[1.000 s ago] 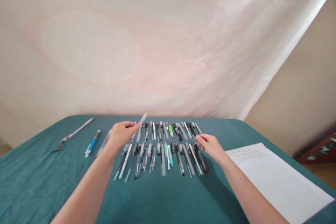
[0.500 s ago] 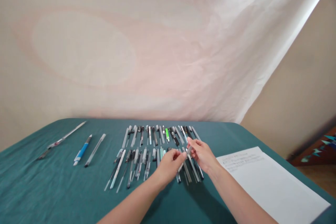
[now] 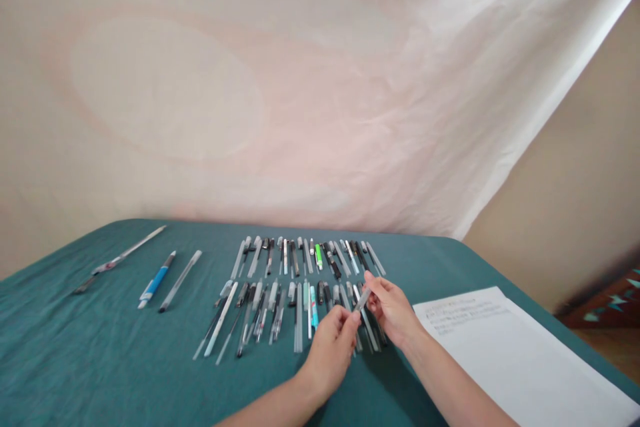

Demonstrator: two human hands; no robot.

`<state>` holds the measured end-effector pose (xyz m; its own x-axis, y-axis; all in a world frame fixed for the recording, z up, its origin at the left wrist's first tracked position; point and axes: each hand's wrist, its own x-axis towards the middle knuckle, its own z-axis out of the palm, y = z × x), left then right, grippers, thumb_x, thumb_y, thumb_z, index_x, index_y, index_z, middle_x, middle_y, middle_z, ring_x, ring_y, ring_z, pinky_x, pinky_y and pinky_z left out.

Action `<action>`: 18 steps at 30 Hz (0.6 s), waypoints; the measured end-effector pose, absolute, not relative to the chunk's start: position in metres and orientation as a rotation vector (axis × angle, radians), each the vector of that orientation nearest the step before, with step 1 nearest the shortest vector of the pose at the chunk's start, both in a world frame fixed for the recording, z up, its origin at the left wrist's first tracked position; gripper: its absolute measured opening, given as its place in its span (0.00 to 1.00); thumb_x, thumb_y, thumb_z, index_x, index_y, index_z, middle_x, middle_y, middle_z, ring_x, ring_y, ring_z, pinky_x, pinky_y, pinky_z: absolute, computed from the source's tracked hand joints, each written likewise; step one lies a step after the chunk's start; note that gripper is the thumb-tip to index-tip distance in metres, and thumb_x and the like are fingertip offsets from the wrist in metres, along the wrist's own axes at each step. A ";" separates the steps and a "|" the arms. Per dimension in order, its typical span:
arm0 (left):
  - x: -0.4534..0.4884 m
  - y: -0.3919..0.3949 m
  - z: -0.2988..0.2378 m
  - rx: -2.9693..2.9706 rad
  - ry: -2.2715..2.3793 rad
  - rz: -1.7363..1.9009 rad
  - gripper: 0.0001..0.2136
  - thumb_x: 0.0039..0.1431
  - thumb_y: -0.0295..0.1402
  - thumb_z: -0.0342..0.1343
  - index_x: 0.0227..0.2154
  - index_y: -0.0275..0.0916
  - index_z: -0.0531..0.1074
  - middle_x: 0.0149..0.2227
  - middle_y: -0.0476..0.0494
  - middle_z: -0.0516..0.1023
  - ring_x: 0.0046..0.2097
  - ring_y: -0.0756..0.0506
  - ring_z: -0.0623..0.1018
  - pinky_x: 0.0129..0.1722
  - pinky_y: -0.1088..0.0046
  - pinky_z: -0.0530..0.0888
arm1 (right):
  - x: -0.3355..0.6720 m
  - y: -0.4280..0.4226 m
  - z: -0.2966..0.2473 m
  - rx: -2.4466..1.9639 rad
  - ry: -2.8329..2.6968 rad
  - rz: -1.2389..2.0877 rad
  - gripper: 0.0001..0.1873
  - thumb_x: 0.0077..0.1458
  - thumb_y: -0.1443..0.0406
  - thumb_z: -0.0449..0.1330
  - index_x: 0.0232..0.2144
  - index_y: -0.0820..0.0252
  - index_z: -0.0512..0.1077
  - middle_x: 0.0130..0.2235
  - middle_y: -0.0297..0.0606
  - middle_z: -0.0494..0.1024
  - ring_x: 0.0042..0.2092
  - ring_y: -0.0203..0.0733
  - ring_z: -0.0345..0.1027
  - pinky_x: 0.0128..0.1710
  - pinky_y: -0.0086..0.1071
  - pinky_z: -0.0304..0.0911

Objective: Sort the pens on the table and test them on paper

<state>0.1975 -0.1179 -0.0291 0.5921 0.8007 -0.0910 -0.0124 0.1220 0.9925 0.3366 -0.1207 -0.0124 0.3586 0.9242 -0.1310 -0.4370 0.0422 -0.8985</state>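
My left hand (image 3: 336, 343) and my right hand (image 3: 391, 307) meet above the near row of pens, at its right end. Between their fingertips is a pen (image 3: 363, 299) with a greyish translucent cap or end. The left fingers pinch its lower part and the right fingers its upper part; much of it is hidden. Under and around the hands lie pens of the near row, among them a turquoise pen (image 3: 313, 307) and a white pen (image 3: 221, 320). Behind is a second row, with a bright green-capped pen (image 3: 319, 257) and a black pen (image 3: 332, 261).
Left on the dark green tablecloth (image 3: 100, 360) lie a blue-and-white pen (image 3: 157, 280), a clear pen (image 3: 181, 281) and a long thin brush-like item (image 3: 123, 257). Sheets of paper (image 3: 520, 347) with handwriting are at right. A pale cloth (image 3: 320, 113) hangs behind the table.
Both hands, with the pen between them, have shifted slightly right and down in view. The turquoise pen in the near row is now uncovered. The camera view has shifted a little.
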 end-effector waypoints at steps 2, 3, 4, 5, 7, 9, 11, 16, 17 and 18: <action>0.194 -0.120 -0.027 1.402 0.757 0.710 0.14 0.55 0.45 0.45 0.25 0.40 0.59 0.17 0.57 0.59 0.17 0.55 0.58 0.18 0.78 0.55 | 0.337 -0.123 -0.009 -1.074 -0.607 1.113 0.17 0.39 0.58 0.65 0.15 0.63 0.64 0.17 0.27 0.66 0.17 0.24 0.49 0.15 0.22 0.45; 0.192 -0.120 -0.025 1.435 0.758 0.725 0.13 0.56 0.45 0.45 0.25 0.39 0.59 0.17 0.57 0.59 0.18 0.54 0.59 0.19 0.78 0.56 | 0.337 -0.124 -0.006 -1.081 -0.618 1.102 0.17 0.39 0.58 0.66 0.15 0.63 0.64 0.18 0.28 0.67 0.17 0.24 0.49 0.15 0.22 0.45; 0.190 -0.121 -0.024 1.461 0.762 0.740 0.13 0.56 0.45 0.45 0.25 0.39 0.60 0.18 0.56 0.59 0.19 0.54 0.60 0.20 0.78 0.56 | 0.337 -0.125 -0.004 -1.087 -0.627 1.090 0.18 0.38 0.58 0.66 0.14 0.63 0.64 0.19 0.29 0.68 0.17 0.24 0.49 0.15 0.23 0.45; 0.189 -0.121 -0.022 1.484 0.767 0.754 0.13 0.56 0.44 0.45 0.25 0.39 0.60 0.18 0.56 0.59 0.19 0.53 0.60 0.21 0.77 0.57 | 0.337 -0.126 -0.002 -1.093 -0.631 1.078 0.18 0.38 0.58 0.66 0.14 0.62 0.63 0.19 0.29 0.69 0.17 0.24 0.49 0.16 0.23 0.44; 0.188 -0.122 -0.020 1.519 0.784 0.785 0.13 0.56 0.44 0.45 0.24 0.40 0.60 0.18 0.56 0.59 0.21 0.53 0.61 0.22 0.77 0.57 | 0.336 -0.128 0.000 -1.099 -0.633 1.065 0.18 0.38 0.58 0.66 0.14 0.62 0.63 0.20 0.30 0.70 0.17 0.25 0.49 0.16 0.24 0.44; 0.187 -0.122 -0.019 1.545 0.794 0.807 0.13 0.56 0.44 0.45 0.24 0.40 0.60 0.19 0.55 0.60 0.22 0.52 0.61 0.23 0.76 0.57 | 0.336 -0.129 0.002 -1.102 -0.635 1.063 0.18 0.38 0.57 0.66 0.14 0.62 0.64 0.21 0.31 0.70 0.18 0.25 0.50 0.16 0.24 0.44; 0.187 -0.122 -0.019 1.567 0.801 0.815 0.13 0.56 0.44 0.45 0.23 0.40 0.60 0.19 0.55 0.59 0.22 0.51 0.61 0.24 0.76 0.57 | 0.335 -0.130 0.002 -1.105 -0.642 1.061 0.18 0.38 0.58 0.66 0.14 0.62 0.64 0.21 0.31 0.71 0.18 0.25 0.50 0.16 0.24 0.45; 0.186 -0.122 -0.021 1.590 0.793 0.817 0.14 0.56 0.44 0.44 0.24 0.40 0.60 0.19 0.54 0.60 0.23 0.51 0.61 0.24 0.76 0.57 | 0.335 -0.131 0.004 -1.114 -0.659 1.042 0.17 0.39 0.58 0.66 0.14 0.62 0.65 0.22 0.33 0.72 0.18 0.25 0.50 0.16 0.23 0.45; 0.186 -0.122 -0.022 1.590 0.791 0.815 0.14 0.56 0.44 0.44 0.24 0.40 0.61 0.19 0.54 0.60 0.23 0.51 0.61 0.24 0.76 0.57 | 0.335 -0.132 0.004 -1.119 -0.661 1.033 0.17 0.39 0.58 0.65 0.14 0.62 0.65 0.22 0.33 0.72 0.18 0.25 0.50 0.16 0.24 0.45; 0.185 -0.122 -0.022 1.590 0.790 0.811 0.14 0.56 0.45 0.44 0.24 0.40 0.61 0.19 0.54 0.60 0.23 0.51 0.61 0.24 0.76 0.57 | 0.335 -0.132 0.004 -1.124 -0.662 1.022 0.17 0.39 0.58 0.66 0.14 0.62 0.65 0.22 0.33 0.71 0.18 0.26 0.50 0.16 0.24 0.46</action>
